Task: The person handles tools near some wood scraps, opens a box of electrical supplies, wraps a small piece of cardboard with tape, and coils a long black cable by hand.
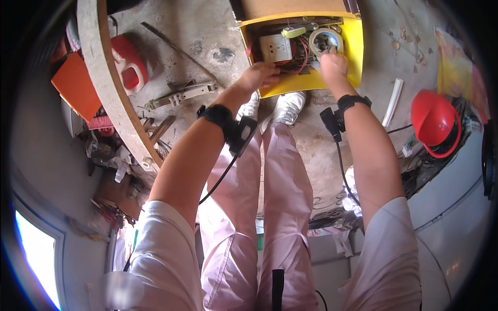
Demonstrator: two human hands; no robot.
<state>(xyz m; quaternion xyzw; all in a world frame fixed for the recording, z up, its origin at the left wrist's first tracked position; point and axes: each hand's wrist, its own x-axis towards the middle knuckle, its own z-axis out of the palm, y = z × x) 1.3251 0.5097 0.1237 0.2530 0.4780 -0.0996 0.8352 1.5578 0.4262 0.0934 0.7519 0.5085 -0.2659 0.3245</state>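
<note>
Before me is a yellow-sided drawer (356,58) crowded with small hardware. At its front left corner my left hand (260,76) reaches in, fingers apart and holding nothing that I can see. A white wall socket (275,48) sits just beyond those fingers, with thin red wires (305,58) beside it. My right hand (334,67) is bent down over the drawer's right half, its fingertips at the near edge of a roll of tape (312,41). Whether it grips anything is hidden. Behind the wires lies a tool with a yellow-green handle (293,32).
On the concrete floor to the left are a metal bar linkage (186,93), a thin rod (175,48) and a red plastic jug (130,64). A pale beam (113,89) crosses there. To the right lie a white tube (393,102) and a red hard hat (432,116).
</note>
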